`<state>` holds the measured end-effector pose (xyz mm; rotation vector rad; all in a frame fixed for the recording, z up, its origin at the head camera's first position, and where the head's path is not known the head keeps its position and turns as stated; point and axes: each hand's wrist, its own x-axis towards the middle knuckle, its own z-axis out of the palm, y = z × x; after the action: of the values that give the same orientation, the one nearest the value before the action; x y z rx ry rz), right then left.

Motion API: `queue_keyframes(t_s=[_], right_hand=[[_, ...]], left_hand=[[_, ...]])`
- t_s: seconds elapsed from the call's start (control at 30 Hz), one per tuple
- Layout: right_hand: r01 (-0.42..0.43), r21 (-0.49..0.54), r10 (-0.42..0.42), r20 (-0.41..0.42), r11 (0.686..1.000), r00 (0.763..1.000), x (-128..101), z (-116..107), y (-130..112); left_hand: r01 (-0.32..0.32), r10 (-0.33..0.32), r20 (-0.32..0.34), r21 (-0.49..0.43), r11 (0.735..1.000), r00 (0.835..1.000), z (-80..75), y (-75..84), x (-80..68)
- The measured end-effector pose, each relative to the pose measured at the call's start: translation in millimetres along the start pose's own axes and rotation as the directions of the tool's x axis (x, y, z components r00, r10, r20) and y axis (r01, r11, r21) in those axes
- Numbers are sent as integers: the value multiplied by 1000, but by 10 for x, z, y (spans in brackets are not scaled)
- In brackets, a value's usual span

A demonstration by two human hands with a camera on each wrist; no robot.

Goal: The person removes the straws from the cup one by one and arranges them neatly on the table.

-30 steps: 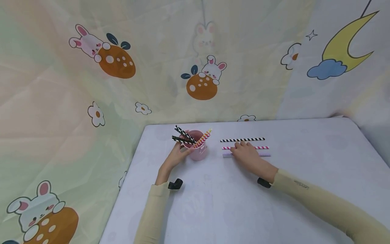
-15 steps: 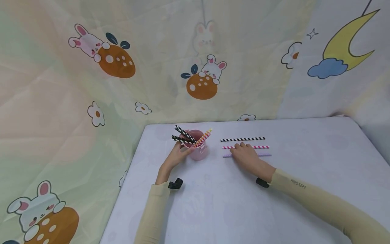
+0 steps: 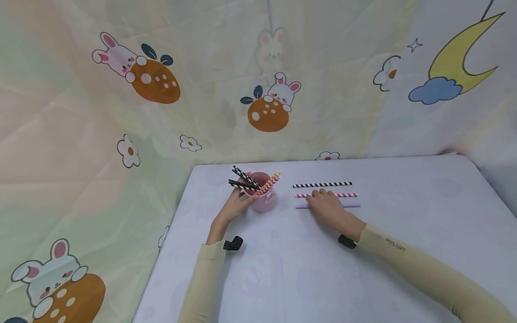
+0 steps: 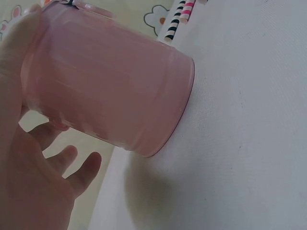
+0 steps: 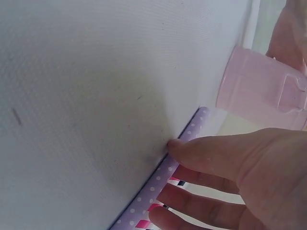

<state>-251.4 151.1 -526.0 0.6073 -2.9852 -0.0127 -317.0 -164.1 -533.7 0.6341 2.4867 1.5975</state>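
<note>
My left hand grips a pink cup near its rim, thumb on the near side. In the left wrist view the cup stands on the table, several fingers stretched past it. Black-and-white straws lean left out of the cup; colourful striped straws lean right. My right hand is over a purple polka-dot straw lying on the table. In the right wrist view the thumb lies against this straw from one side, curled fingers on the other. Behind it lies a pink-striped straw, partly covered.
A black-and-white striped straw lies farthest back, roughly parallel to the other two. The white table ends at a cartoon-printed cloth behind and to the left. A black wrist camera sits at the left wrist.
Since a second ago the purple straw lies a little flatter on the table, and my right forearm has shifted slightly. My left hand and the cup stay put.
</note>
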Motion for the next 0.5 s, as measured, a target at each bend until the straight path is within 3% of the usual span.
queue_keyframes(t_s=[0.5], right_hand=[[-25, 44, 22, 56, 999, 998, 22, 13, 28]], left_hand=[[21, -21, 2, 11, 1000, 1000, 7, -19, 16]])
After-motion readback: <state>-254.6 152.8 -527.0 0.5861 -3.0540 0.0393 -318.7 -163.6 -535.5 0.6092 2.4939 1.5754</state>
